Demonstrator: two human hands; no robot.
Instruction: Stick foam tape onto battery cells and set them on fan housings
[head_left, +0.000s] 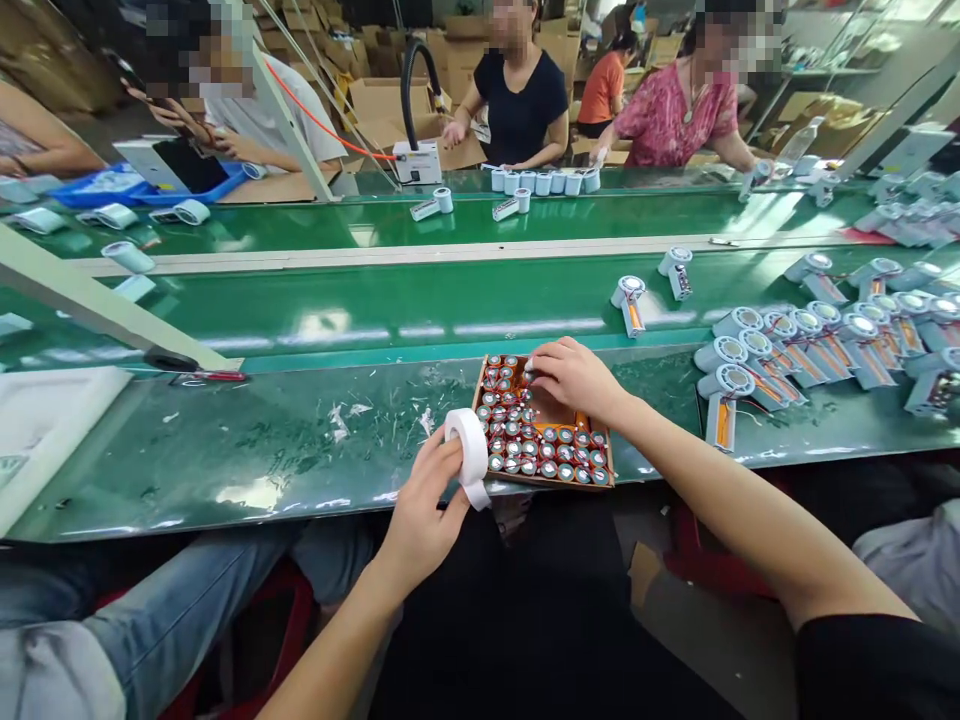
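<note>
My left hand (431, 495) is closed around a roll of white tape (474, 445), fingers through its core, with a loose end hanging below. The roll is held at the left side of a shallow cardboard box (547, 482) at the table's front edge. Rows of battery cells (540, 450) with red wires and orange wrapping stand in that box; bare cardboard shows in its upper middle. Over this part, my right hand (577, 380) reaches in from the right, its fingertips pinched on a battery cell (527, 380) that is mostly hidden beneath them.
Many white cylindrical units (731, 385) with attached battery parts crowd the table's right side. A green conveyor (420, 300) runs behind the table. Left are a white tray (67, 420), a slanting metal post (112, 310) and a red-handled tool (217, 377). Several co-workers sit opposite.
</note>
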